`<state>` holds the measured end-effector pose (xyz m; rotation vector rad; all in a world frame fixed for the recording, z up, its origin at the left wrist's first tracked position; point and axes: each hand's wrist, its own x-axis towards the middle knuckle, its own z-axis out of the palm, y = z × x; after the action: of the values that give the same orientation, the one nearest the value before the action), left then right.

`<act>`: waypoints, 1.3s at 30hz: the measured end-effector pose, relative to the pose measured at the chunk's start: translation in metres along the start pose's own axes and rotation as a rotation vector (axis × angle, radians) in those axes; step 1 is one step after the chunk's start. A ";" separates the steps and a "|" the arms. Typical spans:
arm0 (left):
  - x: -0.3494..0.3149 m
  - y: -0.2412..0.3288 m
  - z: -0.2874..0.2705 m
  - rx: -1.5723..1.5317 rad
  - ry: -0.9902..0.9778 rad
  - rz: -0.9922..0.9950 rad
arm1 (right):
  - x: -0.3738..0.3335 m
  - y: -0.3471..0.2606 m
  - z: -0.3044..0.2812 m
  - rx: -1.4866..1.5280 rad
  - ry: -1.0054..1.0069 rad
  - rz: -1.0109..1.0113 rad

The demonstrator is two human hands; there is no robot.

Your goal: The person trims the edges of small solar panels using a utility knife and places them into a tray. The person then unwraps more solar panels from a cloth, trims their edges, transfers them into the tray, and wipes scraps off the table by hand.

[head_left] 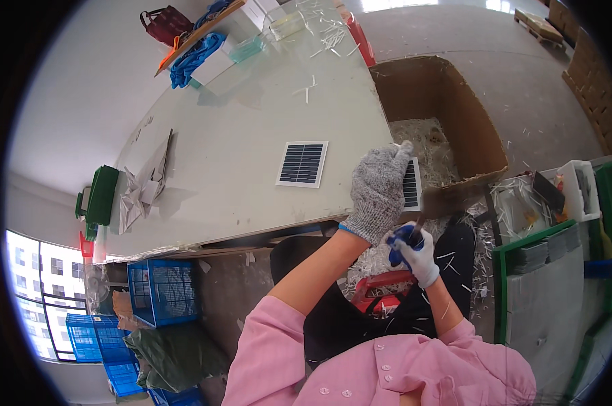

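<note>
Seated at a pale, smooth-topped table [238, 155] in a pink buttoned shirt [414, 362], you work at its edge with both gloved hands. Your left hand [379, 179], in a speckled grey knit glove with a blue cuff edge, is closed over the left part of a small rectangular panel with dark cells and a white border [412, 193]; the panel shows at the table's right edge, beside the open brown cardboard box [482, 132]. Most of your left fingertips are hidden.

Your right hand [417, 256], in a white glove with blue patches, curls around a dark, slender tool [416, 232], whose upper end is too blurred to make out. The two hands are near each other, the right lower, by the left wrist.

A second panel of the same kind [302, 164] lies flat on the table, to the left of your grey glove. Thin white strips [332, 40] litter the table's far end, and more pale scraps [424, 145] fill the bottom of the box. Below your right hand, a red plastic object [386, 283] sits between your black-trousered legs. Blue plastic crates [162, 292] stand on the floor at left.
</note>
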<state>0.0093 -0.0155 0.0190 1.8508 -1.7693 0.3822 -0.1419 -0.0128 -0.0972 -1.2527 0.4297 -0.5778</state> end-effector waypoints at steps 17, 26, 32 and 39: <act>0.002 0.003 0.000 -0.031 0.003 -0.058 | 0.151 0.058 -0.016 -0.005 0.403 -0.340; 0.009 0.001 -0.009 -0.009 0.172 -0.061 | 0.037 -0.071 -0.018 0.317 0.293 -0.007; -0.031 0.029 -0.044 -0.397 -0.428 -0.535 | 0.010 -0.055 -0.046 0.350 0.146 -0.257; -0.051 0.058 -0.056 -0.099 -0.055 0.228 | -0.045 -0.082 -0.075 0.021 0.577 -0.263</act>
<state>-0.0435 0.0596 0.0471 1.6110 -2.0070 0.3241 -0.2364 -0.0582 -0.0381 -1.1170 0.7393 -1.1752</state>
